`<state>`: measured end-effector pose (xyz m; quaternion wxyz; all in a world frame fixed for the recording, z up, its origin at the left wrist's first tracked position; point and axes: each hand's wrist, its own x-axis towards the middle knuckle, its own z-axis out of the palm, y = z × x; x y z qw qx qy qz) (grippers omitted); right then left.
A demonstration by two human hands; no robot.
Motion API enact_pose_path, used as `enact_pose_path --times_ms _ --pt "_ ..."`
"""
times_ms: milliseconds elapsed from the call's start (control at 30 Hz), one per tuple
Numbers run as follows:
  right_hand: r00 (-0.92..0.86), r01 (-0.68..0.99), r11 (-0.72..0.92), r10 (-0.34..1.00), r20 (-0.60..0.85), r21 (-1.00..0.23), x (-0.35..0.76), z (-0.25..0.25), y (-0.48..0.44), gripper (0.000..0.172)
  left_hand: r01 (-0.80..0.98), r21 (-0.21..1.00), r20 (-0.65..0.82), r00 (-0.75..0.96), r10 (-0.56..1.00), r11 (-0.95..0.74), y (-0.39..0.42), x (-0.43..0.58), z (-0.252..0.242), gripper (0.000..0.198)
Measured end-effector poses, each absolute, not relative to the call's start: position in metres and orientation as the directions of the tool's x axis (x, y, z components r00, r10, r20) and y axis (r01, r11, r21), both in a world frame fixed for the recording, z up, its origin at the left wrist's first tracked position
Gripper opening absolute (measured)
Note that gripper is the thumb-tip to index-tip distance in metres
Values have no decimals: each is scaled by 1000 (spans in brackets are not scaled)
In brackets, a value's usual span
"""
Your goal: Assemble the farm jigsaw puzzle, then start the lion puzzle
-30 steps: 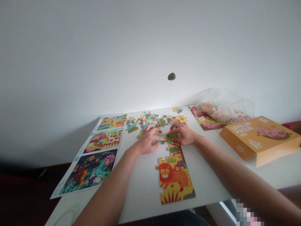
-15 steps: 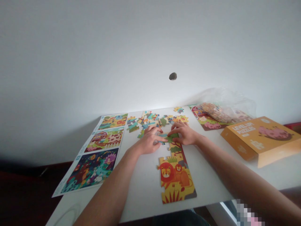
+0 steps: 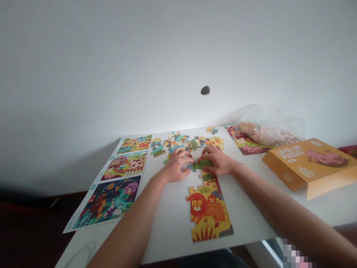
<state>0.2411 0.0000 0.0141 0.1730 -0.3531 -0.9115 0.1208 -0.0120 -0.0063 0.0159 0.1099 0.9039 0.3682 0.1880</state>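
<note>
My left hand [image 3: 178, 165] has its thumb and index finger closed on a light-blue jigsaw puzzle piece [image 3: 191, 167], partly hidden by the fingers. Beside it, my right hand [image 3: 217, 160] is closed on a green puzzle piece [image 3: 204, 163], its thumb at the near side. The two pieces meet or nearly meet; I cannot tell whether they interlock. Just below lies the joined puzzle strip [image 3: 206, 212], showing two lions on yellow, with a narrower part reaching up to my right hand. Loose puzzle pieces [image 3: 178, 139] are heaped beyond my hands.
Picture sheets [image 3: 107, 201] lie along the table's left edge. On the right stand an orange puzzle box [image 3: 312, 160] and a clear bag of pieces [image 3: 256, 132] over a farm picture [image 3: 248, 149]. A white wall [image 3: 167, 74] rises behind the table.
My left index finger has drawn back from its stretched position toward the thumb. My right hand has shifted slightly, and the green piece now shows more to the left.
</note>
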Motion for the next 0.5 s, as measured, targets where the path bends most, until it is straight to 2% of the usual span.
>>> enact_pose_path --times_ms 100,500 --pt "-688 613 714 693 216 -338 240 15 -1 42 623 335 265 658 705 -707 -7 -12 16 30" --pt "-577 729 611 791 204 -308 227 12 -9 41 628 331 271 652 708 -705 -8 -8 16 26"
